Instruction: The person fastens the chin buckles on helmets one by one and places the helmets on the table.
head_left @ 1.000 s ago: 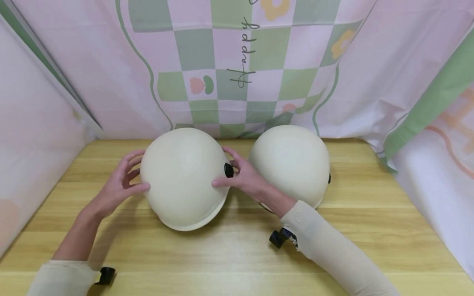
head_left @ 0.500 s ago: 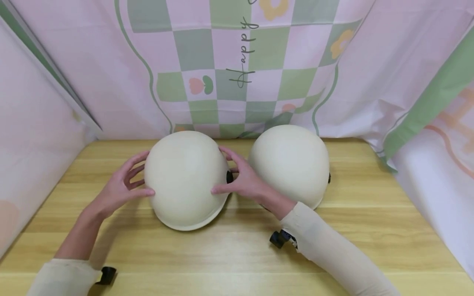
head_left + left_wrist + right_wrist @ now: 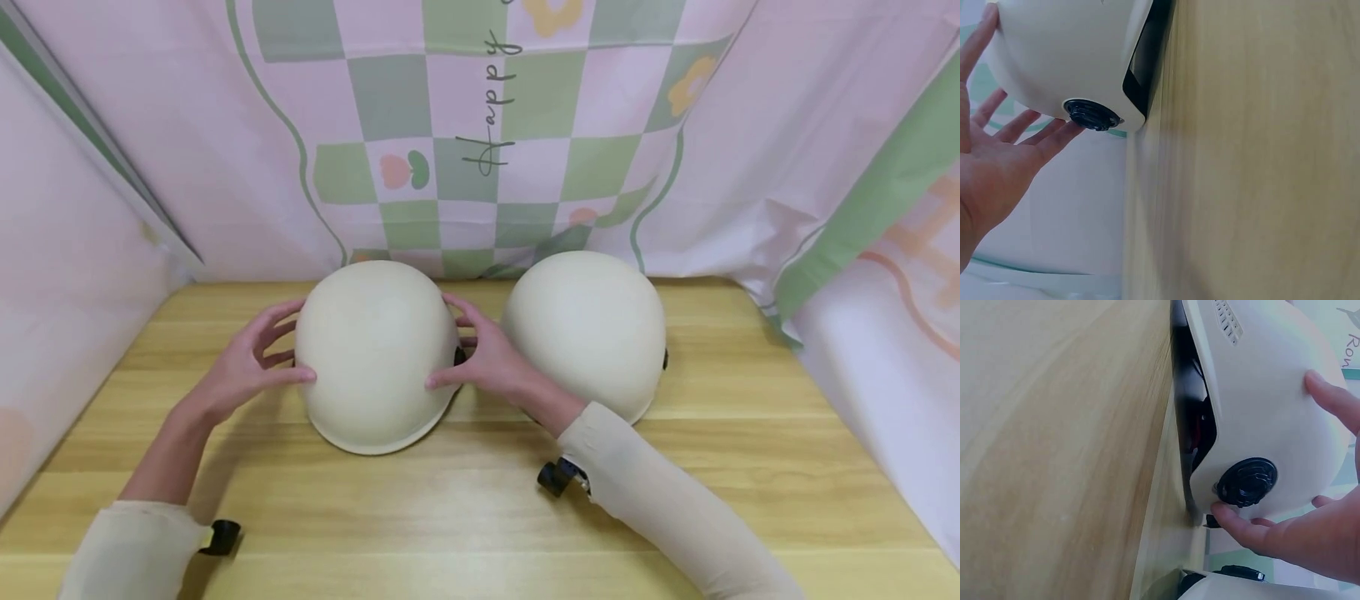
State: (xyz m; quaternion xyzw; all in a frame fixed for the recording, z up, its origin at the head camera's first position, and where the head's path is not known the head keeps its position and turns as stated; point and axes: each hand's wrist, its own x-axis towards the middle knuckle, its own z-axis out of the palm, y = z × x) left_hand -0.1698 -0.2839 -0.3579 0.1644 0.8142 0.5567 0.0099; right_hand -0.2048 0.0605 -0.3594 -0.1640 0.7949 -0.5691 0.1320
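A cream helmet (image 3: 375, 358) is dome side up on the left part of the table. My left hand (image 3: 243, 367) holds its left side, thumb toward the front of the shell and fingers spread behind. On the opposite side, my right hand (image 3: 491, 354) grips it with the thumb on the shell and the fingers around the side. In the left wrist view, fingertips reach a black round knob (image 3: 1091, 114) on the shell. Another black knob (image 3: 1247, 481) shows in the right wrist view, close to a finger, along with a row of vent slots (image 3: 1229, 322).
A second cream helmet (image 3: 588, 325) stands to the right, partly behind my right forearm. The wooden table (image 3: 420, 533) meets a patterned curtain (image 3: 532, 108) at the back. A black camera (image 3: 558, 477) sits at my right wrist, another camera (image 3: 222, 537) at my left.
The held helmet has tilted and shifted a little right; its vent slots have gone out of the head view and its knob shows less. Both hands have stayed on it. The second helmet has stayed put.
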